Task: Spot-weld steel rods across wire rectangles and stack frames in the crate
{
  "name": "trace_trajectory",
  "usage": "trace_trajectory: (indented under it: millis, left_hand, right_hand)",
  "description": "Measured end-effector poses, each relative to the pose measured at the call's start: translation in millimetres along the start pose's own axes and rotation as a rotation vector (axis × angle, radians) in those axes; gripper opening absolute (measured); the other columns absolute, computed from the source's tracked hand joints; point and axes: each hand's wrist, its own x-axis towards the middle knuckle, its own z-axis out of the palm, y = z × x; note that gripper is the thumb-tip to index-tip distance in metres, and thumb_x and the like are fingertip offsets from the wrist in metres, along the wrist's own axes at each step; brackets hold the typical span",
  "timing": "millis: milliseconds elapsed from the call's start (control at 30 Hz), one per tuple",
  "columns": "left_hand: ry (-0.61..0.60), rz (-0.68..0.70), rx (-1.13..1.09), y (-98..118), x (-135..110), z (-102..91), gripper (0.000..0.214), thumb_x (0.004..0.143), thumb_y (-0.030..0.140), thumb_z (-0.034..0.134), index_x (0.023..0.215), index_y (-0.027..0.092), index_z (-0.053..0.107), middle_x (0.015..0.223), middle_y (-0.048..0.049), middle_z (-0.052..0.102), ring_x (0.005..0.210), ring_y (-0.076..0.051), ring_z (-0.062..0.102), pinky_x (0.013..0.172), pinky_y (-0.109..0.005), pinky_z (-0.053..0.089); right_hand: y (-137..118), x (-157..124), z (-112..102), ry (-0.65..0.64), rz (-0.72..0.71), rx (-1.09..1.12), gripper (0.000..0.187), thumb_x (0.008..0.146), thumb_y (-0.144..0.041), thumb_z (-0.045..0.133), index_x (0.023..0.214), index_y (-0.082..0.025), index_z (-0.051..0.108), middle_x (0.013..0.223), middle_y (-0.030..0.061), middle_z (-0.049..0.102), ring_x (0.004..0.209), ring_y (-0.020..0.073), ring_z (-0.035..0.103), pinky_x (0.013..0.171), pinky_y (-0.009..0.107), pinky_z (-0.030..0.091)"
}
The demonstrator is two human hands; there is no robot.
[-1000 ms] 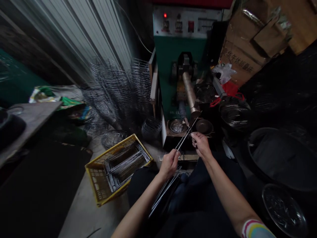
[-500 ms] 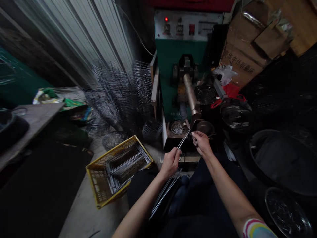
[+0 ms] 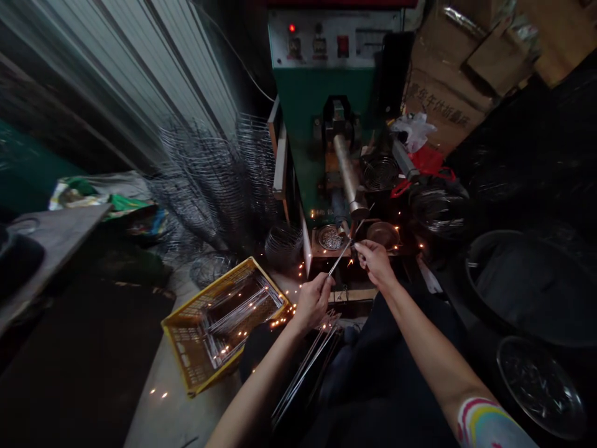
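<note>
My left hand [image 3: 315,300] is closed around a thin metal rod [image 3: 339,257], which slants up and away to the tips of a green spot welder [image 3: 305,93]. Close to those tips, my right hand [image 3: 374,260] pinches something too small and dark to make out at the rod's far end. The welder's thick cylindrical upper arm [image 3: 347,174] comes down over the rod. Orange sparks fly around both hands and over the crate. A round dish of small metal pieces [image 3: 330,237] sits just left of the tips, and a brown dish [image 3: 383,234] sits to their right.
A yellow plastic crate [image 3: 190,373] holding metal rods stands on the floor to the left. More rods [image 3: 305,367] lie by my lap. Stacked wire frames [image 3: 205,168] rise behind the crate. At right are a large dark basin [image 3: 494,239] and a clear-wrapped round tray [image 3: 541,386].
Sparks have burst from the welder tips and scattered left and right. The view has shifted slightly, while both hands keep their places at the rod.
</note>
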Motion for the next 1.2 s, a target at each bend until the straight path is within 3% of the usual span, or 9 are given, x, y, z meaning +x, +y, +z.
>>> trace_trajectory:
  millis: [267, 433, 633, 867, 1033, 1100, 1200]
  left_hand:
    - [-0.076, 0.001, -0.180, -8, 10, -12.1, 0.035, 0.096, 0.039, 0.038, 0.076, 0.016, 0.055, 0.060, 0.0043, 0.041, 0.056, -0.010, 0.038, 0.054, -0.021, 0.032]
    - [-0.094, 0.014, -0.192, -7, 27, -9.3, 0.036, 0.095, 0.043, 0.040, 0.077, 0.016, 0.057, 0.057, 0.0050, 0.037, 0.053, -0.010, 0.035, 0.050, -0.021, 0.029]
    - [-0.079, 0.046, -0.123, -2, 42, -11.0, 0.036, 0.094, 0.042, 0.041, 0.077, 0.016, 0.058, 0.055, 0.0058, 0.034, 0.052, -0.009, 0.032, 0.049, -0.021, 0.026]
    - [-0.105, -0.030, -0.207, -3, 43, -10.9, 0.036, 0.095, 0.044, 0.040, 0.080, 0.016, 0.058, 0.054, 0.0054, 0.039, 0.048, -0.008, 0.034, 0.048, -0.020, 0.027]
    - [-0.090, 0.068, -0.106, -1, 48, -10.7, 0.033, 0.095, 0.039, 0.040, 0.076, 0.017, 0.057, 0.054, 0.0053, 0.038, 0.049, -0.009, 0.035, 0.050, -0.021, 0.028]
    - [-0.062, 0.149, 0.009, 4, 45, -10.0, 0.030, 0.095, 0.032, 0.039, 0.075, 0.018, 0.056, 0.054, 0.0046, 0.040, 0.050, -0.010, 0.037, 0.052, -0.022, 0.029]
    - [-0.103, 0.223, 0.202, 6, 26, -14.9, 0.021, 0.092, 0.025, 0.044, 0.077, 0.019, 0.056, 0.055, 0.0031, 0.043, 0.050, -0.012, 0.043, 0.054, -0.024, 0.029]
  right_hand:
    - [1, -2, 2, 0.067, -0.116, -0.130, 0.033, 0.072, -0.039, 0.069, 0.056, -0.020, 0.048, 0.046, -0.0069, 0.039, 0.039, 0.0056, 0.030, 0.038, 0.021, 0.022]
    - [-3, 4, -6, 0.132, -0.107, -0.113, 0.025, 0.069, -0.040, 0.072, 0.066, -0.018, 0.060, 0.044, -0.0081, 0.039, 0.038, 0.0060, 0.031, 0.037, 0.020, 0.022]
    - [-5, 14, -10, 0.101, -0.099, -0.063, 0.033, 0.068, -0.045, 0.075, 0.064, -0.019, 0.056, 0.044, -0.0095, 0.033, 0.036, 0.0052, 0.029, 0.036, 0.020, 0.022]
    - [-4, 19, -14, 0.031, -0.050, -0.032, 0.035, 0.069, -0.048, 0.074, 0.065, -0.018, 0.057, 0.047, -0.0076, 0.039, 0.038, 0.0046, 0.028, 0.036, 0.020, 0.021]
    - [3, -31, -36, -0.047, 0.099, -0.254, 0.039, 0.074, -0.055, 0.070, 0.067, -0.018, 0.058, 0.047, -0.0065, 0.043, 0.039, 0.0063, 0.034, 0.037, 0.019, 0.024]
    - [17, -63, -44, -0.219, 0.156, -0.383, 0.037, 0.076, -0.052, 0.068, 0.067, -0.018, 0.061, 0.052, -0.0039, 0.051, 0.043, 0.0083, 0.041, 0.041, 0.020, 0.031]
    - [44, -110, -52, -0.540, 0.182, -0.586, 0.025, 0.080, -0.042, 0.066, 0.077, -0.018, 0.069, 0.073, 0.0024, 0.066, 0.066, 0.0162, 0.058, 0.061, 0.025, 0.045]
